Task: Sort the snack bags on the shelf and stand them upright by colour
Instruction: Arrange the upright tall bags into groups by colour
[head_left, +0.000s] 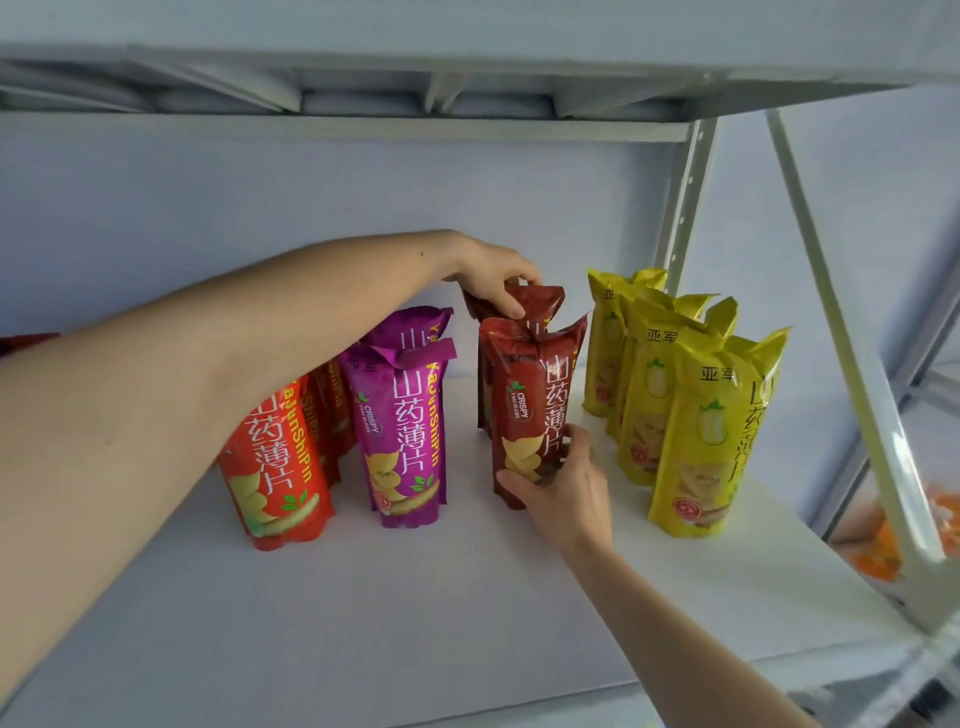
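Both hands steady the dark red snack bags at the middle of the shelf.

The front dark red bag (530, 410) stands upright at the shelf's centre, a second dark red bag (524, 304) just behind it at 12 o'clock. The right hand (563, 486) curls round the front bag's base; the left hand (493, 280) pinches the rear bag's top. At 9 o'clock stand 2 purple bags (402, 431), further out the orange-red bags (280, 467); at 3 o'clock the yellow bags (696, 431) form a row, all on the white shelf (415, 623). Sorting looks nearly done; this step seems to be squaring the dark red pair. Next calls for letting go gently so neither bag topples.
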